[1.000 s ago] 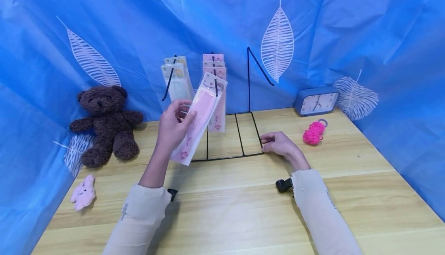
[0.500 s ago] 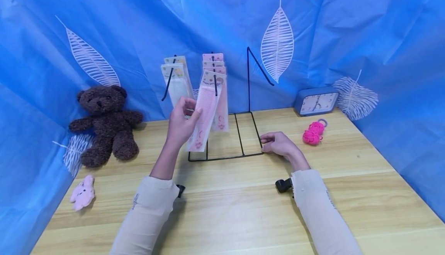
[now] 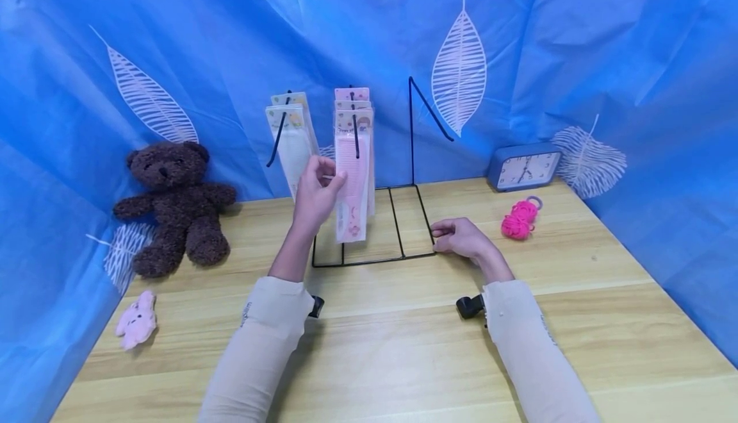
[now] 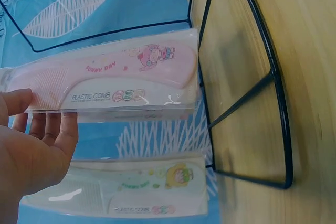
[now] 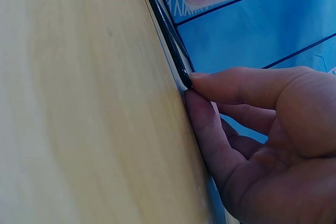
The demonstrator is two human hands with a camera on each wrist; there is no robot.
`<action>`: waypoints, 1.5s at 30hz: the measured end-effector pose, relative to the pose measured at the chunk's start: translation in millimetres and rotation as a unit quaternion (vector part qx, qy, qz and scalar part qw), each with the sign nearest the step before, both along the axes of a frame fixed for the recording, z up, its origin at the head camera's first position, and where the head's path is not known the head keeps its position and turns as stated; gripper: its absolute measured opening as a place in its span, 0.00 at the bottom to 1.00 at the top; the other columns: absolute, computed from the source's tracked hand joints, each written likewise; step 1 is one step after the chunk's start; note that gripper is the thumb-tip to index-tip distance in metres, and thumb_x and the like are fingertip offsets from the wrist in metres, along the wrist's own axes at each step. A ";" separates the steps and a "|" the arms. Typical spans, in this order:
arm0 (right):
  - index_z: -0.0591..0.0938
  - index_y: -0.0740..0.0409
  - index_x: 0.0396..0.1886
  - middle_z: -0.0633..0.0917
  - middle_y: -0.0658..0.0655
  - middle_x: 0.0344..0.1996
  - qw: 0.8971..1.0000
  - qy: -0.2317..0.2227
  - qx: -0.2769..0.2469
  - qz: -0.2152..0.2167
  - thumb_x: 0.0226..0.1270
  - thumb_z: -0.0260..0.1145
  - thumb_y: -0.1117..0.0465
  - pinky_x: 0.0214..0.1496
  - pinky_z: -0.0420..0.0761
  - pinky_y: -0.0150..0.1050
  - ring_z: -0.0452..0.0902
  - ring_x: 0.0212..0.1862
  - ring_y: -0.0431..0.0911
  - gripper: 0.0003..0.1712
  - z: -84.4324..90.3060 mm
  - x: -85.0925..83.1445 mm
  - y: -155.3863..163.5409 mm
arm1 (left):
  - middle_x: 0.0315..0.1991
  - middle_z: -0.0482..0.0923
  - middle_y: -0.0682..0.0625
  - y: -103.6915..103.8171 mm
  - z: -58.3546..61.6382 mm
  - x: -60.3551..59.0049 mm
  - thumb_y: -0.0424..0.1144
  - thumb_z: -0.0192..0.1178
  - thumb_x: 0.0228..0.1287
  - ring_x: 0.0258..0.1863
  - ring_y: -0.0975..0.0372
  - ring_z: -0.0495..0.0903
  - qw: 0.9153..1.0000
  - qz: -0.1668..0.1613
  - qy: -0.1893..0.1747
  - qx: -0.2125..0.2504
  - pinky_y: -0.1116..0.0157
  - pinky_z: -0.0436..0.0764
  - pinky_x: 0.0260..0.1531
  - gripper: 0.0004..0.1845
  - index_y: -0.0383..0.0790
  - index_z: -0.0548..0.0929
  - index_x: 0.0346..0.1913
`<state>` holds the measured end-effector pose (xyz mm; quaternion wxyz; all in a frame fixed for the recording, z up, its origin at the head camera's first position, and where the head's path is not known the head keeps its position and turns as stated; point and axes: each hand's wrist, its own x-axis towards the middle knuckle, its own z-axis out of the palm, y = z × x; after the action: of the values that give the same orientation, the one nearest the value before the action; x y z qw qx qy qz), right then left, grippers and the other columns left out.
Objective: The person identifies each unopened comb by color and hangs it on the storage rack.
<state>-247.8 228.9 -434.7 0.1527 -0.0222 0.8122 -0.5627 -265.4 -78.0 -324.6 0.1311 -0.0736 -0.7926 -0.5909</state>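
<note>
Left hand (image 3: pixel 317 189) pinches packaged pink comb (image 3: pixel 352 182); right hand (image 3: pixel 461 238) pinches black wire rack (image 3: pixel 403 218) corner

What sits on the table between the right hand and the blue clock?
In the head view, a pink yarn ball lies between the right hand and the blue clock.
</note>
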 end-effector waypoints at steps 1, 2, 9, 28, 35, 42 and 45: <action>0.69 0.74 0.70 0.76 0.69 0.60 1.000 -0.001 -0.001 -0.001 0.59 0.68 0.75 0.59 0.79 0.40 0.75 0.56 0.55 0.37 0.2 0.0 -0.4 | 0.46 0.81 0.43 1.3 -0.4 -1.7 0.35 0.61 0.72 0.44 0.54 0.79 1.000 -0.001 -0.004 0.004 0.58 0.80 0.45 0.11 0.38 0.73 0.52; 0.69 0.74 0.70 0.76 0.69 0.60 1.000 -0.002 -0.002 -0.001 0.59 0.68 0.75 0.58 0.79 0.39 0.75 0.56 0.56 0.37 0.2 -0.2 -0.6 | 0.47 0.80 0.43 2.4 -0.8 -3.5 0.35 0.61 0.73 0.45 0.54 0.79 1.000 -0.002 -0.008 0.008 0.58 0.80 0.45 0.11 0.39 0.72 0.52; 0.69 0.74 0.69 0.76 0.69 0.60 1.000 -0.001 -0.005 -0.002 0.59 0.68 0.75 0.57 0.80 0.38 0.75 0.56 0.55 0.37 -1.4 -2.6 -1.8 | 0.49 0.79 0.44 9.3 -0.3 -14.9 0.34 0.60 0.73 0.48 0.54 0.79 0.999 -0.001 -0.034 0.040 0.58 0.80 0.49 0.11 0.40 0.72 0.52; 0.70 0.75 0.69 0.77 0.69 0.59 1.000 0.009 0.000 -0.003 0.59 0.69 0.74 0.55 0.81 0.36 0.76 0.55 0.55 0.37 -3.3 -0.8 1.7 | 0.54 0.78 0.42 17.9 -2.4 -27.7 0.36 0.60 0.74 0.53 0.53 0.79 0.996 0.004 -0.060 0.064 0.55 0.80 0.53 0.11 0.39 0.73 0.53; 0.69 0.74 0.69 0.76 0.70 0.60 1.000 0.006 0.002 -0.003 0.59 0.69 0.74 0.58 0.80 0.38 0.76 0.56 0.56 0.37 -3.5 -0.4 1.0 | 0.52 0.77 0.43 10.9 -8.9 -24.8 0.39 0.61 0.74 0.52 0.54 0.77 0.996 0.021 -0.075 0.033 0.56 0.80 0.49 0.13 0.40 0.73 0.55; 0.71 0.74 0.69 0.77 0.69 0.58 1.000 0.009 -0.004 -0.003 0.59 0.70 0.74 0.58 0.79 0.39 0.76 0.55 0.55 0.37 -2.2 0.6 -2.2 | 0.50 0.77 0.46 -6.0 -15.9 -14.5 0.43 0.61 0.74 0.50 0.55 0.76 0.996 0.023 -0.089 -0.006 0.59 0.78 0.46 0.18 0.40 0.73 0.60; 0.70 0.74 0.69 0.77 0.69 0.58 1.000 0.005 -0.015 -0.006 0.60 0.70 0.74 0.55 0.81 0.38 0.77 0.54 0.54 0.36 -1.7 2.5 -2.8 | 0.51 0.77 0.46 -15.3 -18.8 -6.7 0.43 0.61 0.74 0.51 0.54 0.76 0.995 0.013 -0.094 -0.014 0.56 0.79 0.47 0.18 0.41 0.73 0.60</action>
<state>-245.3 226.0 -436.4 0.1449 -0.0227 0.8046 -0.5754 -272.1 -93.3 -343.4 0.0628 -0.0093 -0.8102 -0.5827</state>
